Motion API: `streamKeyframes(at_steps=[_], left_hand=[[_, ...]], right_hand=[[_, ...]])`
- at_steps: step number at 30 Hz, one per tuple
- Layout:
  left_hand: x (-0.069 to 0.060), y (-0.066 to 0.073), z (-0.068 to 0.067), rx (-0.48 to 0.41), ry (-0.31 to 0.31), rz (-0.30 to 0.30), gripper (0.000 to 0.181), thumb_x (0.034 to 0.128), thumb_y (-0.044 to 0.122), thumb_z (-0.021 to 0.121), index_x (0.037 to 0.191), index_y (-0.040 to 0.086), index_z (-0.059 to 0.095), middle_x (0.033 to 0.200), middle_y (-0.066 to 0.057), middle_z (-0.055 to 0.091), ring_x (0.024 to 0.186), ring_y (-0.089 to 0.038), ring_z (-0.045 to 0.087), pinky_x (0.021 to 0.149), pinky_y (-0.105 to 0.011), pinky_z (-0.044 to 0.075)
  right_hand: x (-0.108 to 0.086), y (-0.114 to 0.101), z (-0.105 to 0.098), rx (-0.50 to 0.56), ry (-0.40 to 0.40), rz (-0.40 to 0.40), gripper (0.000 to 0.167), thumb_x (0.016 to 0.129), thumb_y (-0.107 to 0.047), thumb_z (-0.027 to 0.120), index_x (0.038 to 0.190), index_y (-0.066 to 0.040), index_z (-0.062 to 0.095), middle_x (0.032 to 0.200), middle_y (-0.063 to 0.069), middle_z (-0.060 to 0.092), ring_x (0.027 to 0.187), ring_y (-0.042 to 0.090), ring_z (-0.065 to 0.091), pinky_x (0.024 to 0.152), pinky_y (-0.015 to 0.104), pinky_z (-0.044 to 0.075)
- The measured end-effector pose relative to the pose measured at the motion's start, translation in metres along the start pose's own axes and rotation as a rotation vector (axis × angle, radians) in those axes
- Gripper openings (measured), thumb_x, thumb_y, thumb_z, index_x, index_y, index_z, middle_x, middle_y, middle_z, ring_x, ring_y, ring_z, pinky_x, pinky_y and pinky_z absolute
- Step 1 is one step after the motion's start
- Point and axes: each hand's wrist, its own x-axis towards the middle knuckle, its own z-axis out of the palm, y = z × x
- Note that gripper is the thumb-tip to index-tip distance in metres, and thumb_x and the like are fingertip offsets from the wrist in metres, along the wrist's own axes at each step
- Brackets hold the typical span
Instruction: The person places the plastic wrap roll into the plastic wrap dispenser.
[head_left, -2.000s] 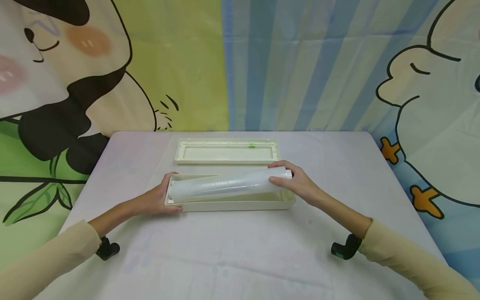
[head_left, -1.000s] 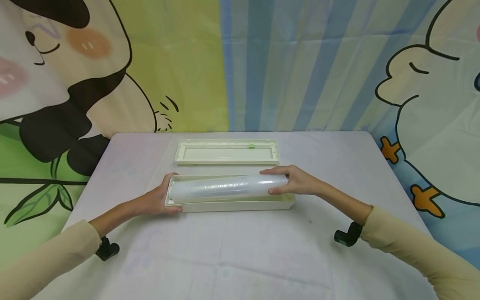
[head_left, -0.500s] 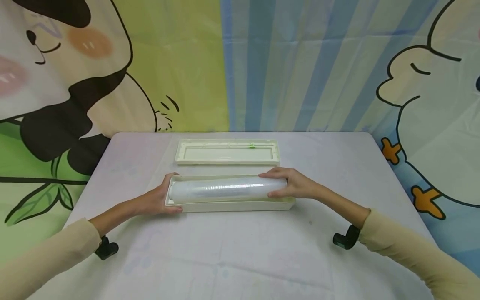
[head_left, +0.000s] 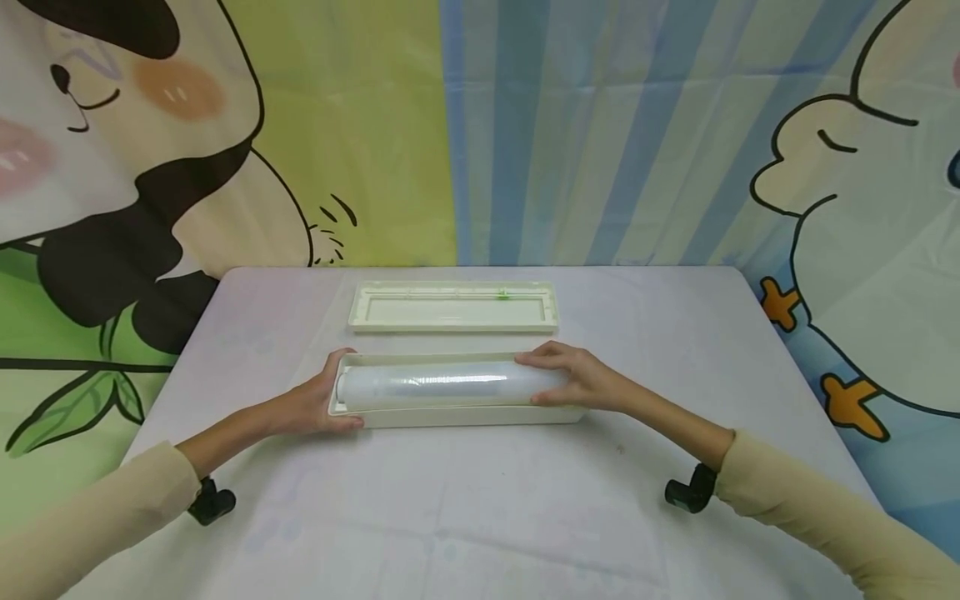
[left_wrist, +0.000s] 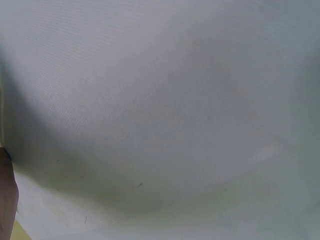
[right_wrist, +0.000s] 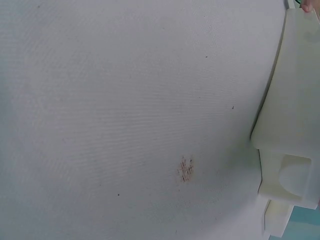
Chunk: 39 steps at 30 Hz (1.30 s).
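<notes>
A long cream box (head_left: 465, 416) stands open on the table, with a shiny roll of clear film (head_left: 442, 380) lying lengthwise inside it. My left hand (head_left: 311, 404) grips the box's left end, thumb at the front wall and fingers behind. Around the roll's right end my right hand (head_left: 588, 379) is curled, fingers over the far side and thumb on the near side. The right wrist view shows the box (right_wrist: 292, 95) along its right edge. In the left wrist view only part of my left hand (left_wrist: 7, 200) appears, at the left edge.
Behind the box lies a cream lid (head_left: 450, 326) with a small green piece (head_left: 503, 294) on its rail. A white cloth covers the table (head_left: 465, 517). A cartoon-patterned curtain (head_left: 390, 133) hangs behind the table. Small brown specks (right_wrist: 185, 169) mark the cloth near the box.
The right end of the roll has come down into the box, with my right hand lowered along with it. My left hand keeps its grip on the box's left end.
</notes>
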Motion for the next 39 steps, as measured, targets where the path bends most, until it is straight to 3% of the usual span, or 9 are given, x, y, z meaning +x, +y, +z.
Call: streamKeyframes(at_steps=[5,12,19,29,39], left_hand=[[-0.001,-0.001,0.002,-0.012,0.003,-0.005,0.104,0.0733,0.024,0.085,0.142,0.003,0.009,0.118,-0.016,0.049,0.094,-0.017,0.053,0.08,-0.025,0.046],[-0.001,-0.002,0.003,-0.005,0.012,0.003,0.104,0.0732,0.023,0.085,0.142,0.003,0.009,0.119,-0.016,0.049,0.094,-0.016,0.053,0.081,-0.024,0.046],[0.0,-0.001,0.0,0.001,0.011,0.005,0.105,0.0727,0.024,0.084,0.142,0.004,0.008,0.119,-0.017,0.049,0.095,-0.019,0.053,0.081,-0.025,0.046],[0.001,-0.003,0.003,0.01,0.02,0.014,0.105,0.0729,0.023,0.084,0.142,0.001,0.008,0.125,-0.018,0.045,0.098,-0.018,0.052,0.084,-0.025,0.045],[-0.001,-0.002,0.003,0.013,0.04,0.043,0.104,0.0714,0.021,0.084,0.141,-0.001,0.009,0.125,-0.018,0.045,0.097,-0.015,0.051,0.083,-0.024,0.046]], right_hand=[[0.0,-0.001,0.004,-0.045,0.011,-0.002,0.059,0.08,-0.026,0.079,0.133,-0.01,0.059,0.123,0.013,0.061,0.105,0.023,0.062,0.083,0.031,0.05],[0.001,-0.007,0.005,-0.068,-0.017,0.09,0.059,0.079,-0.026,0.08,0.132,-0.011,0.06,0.125,0.011,0.06,0.109,0.025,0.062,0.085,0.034,0.051],[0.002,-0.01,0.006,-0.138,-0.006,0.118,0.06,0.078,-0.029,0.081,0.132,-0.014,0.061,0.126,0.01,0.061,0.11,0.026,0.062,0.085,0.038,0.052],[0.004,-0.018,0.015,-0.245,0.048,0.174,0.058,0.077,-0.033,0.081,0.13,-0.018,0.063,0.12,0.01,0.062,0.099,0.025,0.062,0.077,0.035,0.05],[0.01,-0.023,0.023,-0.347,0.056,0.227,0.061,0.074,-0.035,0.076,0.133,-0.027,0.06,0.111,0.005,0.06,0.08,0.013,0.051,0.067,0.029,0.04]])
